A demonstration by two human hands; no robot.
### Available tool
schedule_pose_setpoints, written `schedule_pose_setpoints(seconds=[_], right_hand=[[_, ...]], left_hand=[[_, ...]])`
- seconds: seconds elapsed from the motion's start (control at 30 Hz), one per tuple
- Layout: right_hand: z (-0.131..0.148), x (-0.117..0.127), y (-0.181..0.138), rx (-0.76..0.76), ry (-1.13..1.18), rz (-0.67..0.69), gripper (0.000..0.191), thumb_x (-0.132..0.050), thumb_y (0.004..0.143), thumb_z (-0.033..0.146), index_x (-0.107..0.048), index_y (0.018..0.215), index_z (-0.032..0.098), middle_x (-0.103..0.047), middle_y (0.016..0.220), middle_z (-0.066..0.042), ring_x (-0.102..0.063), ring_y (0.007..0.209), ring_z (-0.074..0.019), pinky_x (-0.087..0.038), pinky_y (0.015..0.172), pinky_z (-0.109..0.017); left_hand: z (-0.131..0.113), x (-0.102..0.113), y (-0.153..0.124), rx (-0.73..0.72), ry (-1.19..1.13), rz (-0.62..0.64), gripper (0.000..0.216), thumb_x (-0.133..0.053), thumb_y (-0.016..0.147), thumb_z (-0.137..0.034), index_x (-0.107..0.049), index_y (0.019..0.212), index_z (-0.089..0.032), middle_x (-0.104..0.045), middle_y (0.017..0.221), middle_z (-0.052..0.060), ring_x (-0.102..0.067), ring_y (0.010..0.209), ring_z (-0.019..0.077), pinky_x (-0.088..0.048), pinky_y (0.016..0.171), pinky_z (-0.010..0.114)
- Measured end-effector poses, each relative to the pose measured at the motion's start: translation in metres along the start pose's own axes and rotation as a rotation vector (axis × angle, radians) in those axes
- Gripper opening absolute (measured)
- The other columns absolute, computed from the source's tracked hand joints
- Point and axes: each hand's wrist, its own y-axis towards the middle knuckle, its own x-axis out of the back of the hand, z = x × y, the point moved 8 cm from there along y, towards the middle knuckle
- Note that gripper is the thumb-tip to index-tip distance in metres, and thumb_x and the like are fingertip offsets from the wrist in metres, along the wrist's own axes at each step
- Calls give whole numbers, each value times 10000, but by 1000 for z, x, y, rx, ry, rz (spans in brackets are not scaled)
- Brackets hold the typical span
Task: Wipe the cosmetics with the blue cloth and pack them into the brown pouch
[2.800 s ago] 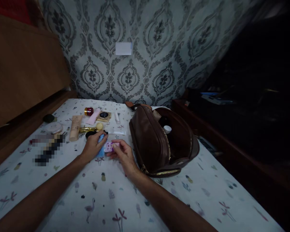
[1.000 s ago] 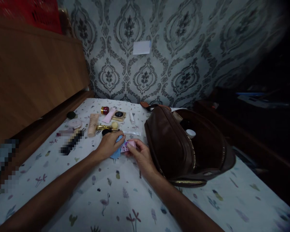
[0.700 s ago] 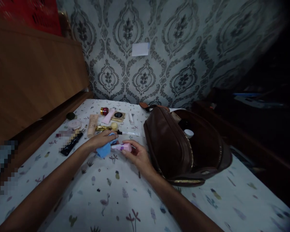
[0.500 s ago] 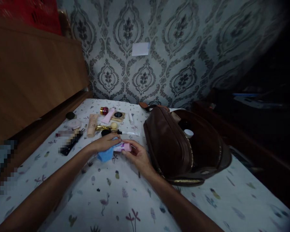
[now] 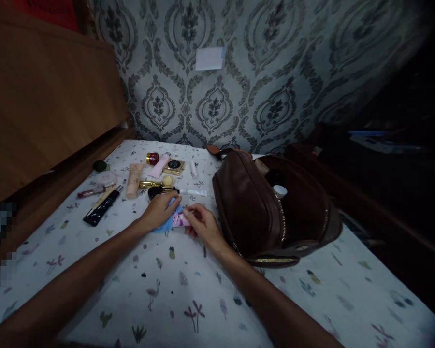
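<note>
My left hand is closed around a blue cloth, which it presses against a small purple-and-pink bottle. At the bottle's other end, my right hand pinches it between thumb and fingers. Part of the bottle is covered by the cloth and the fingers. Just beyond my hands lie a white tube, a round black container and a gold tube. To the right of my right hand stands a brown leather bag, unzipped, with a white-lidded item inside.
Farther left lie a beige tube, a black tube and a lip gloss. Behind them are a pink tube, a gold compact and a red jar. A wooden cabinet borders the printed sheet on the left.
My right hand now covers the bottle's pink end, and more of its patterned label shows. The cloth is bunched closer around the bottle. The whole view has shifted slightly.
</note>
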Motion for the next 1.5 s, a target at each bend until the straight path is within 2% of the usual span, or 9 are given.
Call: schedule_pose_setpoints(seconds=[0.1,0.23,0.4,0.57,0.77,0.93,1.03,1.27,1.5], right_hand=[[-4,1,2,-27,40,-22,442,-747,662,586,-596,801,196,-571,541,65,-544,388,-106,-381,367,-206],[-4,3,3,-31,17,-31,451,-730,669,604,-584,790,195,-590,555,50,-564,410,-118,-431,403,-226],[3,1,-2,-57,-235,41,424,-588,806,625,-555,774,203,-524,450,65,-484,337,-103,-369,361,-213],[9,2,-6,-51,-390,47,395,-511,882,553,-482,679,215,-505,484,58,-455,348,-91,-331,384,-219],[20,0,-6,173,-267,12,234,-642,761,423,-543,791,213,-548,676,31,-511,618,-132,-416,569,-241],[22,0,-6,214,-206,13,261,-672,735,377,-593,917,207,-617,867,-22,-566,794,-177,-467,730,-299],[18,1,-5,182,-212,0,329,-699,717,371,-600,988,214,-631,888,-28,-570,801,-186,-471,720,-306],[18,-2,-5,199,-204,28,260,-689,732,370,-617,921,206,-648,864,-27,-579,793,-180,-475,710,-292],[22,-2,-9,212,-330,40,253,-607,829,452,-597,880,204,-574,660,25,-529,616,-143,-411,566,-248]], left_hand=[[-1,-1,0,-25,-2,22,321,-402,954,-370,-556,727,-202,-597,678,8,-581,676,189,-368,653,285],[-3,-2,-2,-36,28,28,342,-395,959,-371,-564,718,-198,-601,665,11,-581,660,188,-360,648,287],[-2,-1,-7,27,61,-16,293,-427,945,-352,-601,771,-194,-617,671,14,-598,662,189,-353,632,281],[-1,-1,-7,46,42,-32,274,-443,927,-338,-588,747,-192,-600,659,8,-573,648,177,-341,640,279],[6,-1,-2,43,-57,-54,299,-428,913,-350,-535,685,-189,-569,646,0,-545,648,169,-339,636,274],[12,1,-2,72,-117,-81,297,-437,901,-360,-516,671,-190,-540,615,-15,-526,637,163,-340,621,270],[11,2,-2,67,-117,-87,301,-437,905,-355,-523,671,-188,-546,624,-15,-531,643,161,-343,626,271],[10,1,-2,68,-94,-84,307,-435,911,-354,-538,674,-188,-541,625,-11,-537,643,163,-340,624,272],[4,1,-5,52,0,-66,302,-421,929,-356,-574,723,-197,-584,644,6,-575,657,182,-346,642,279]])
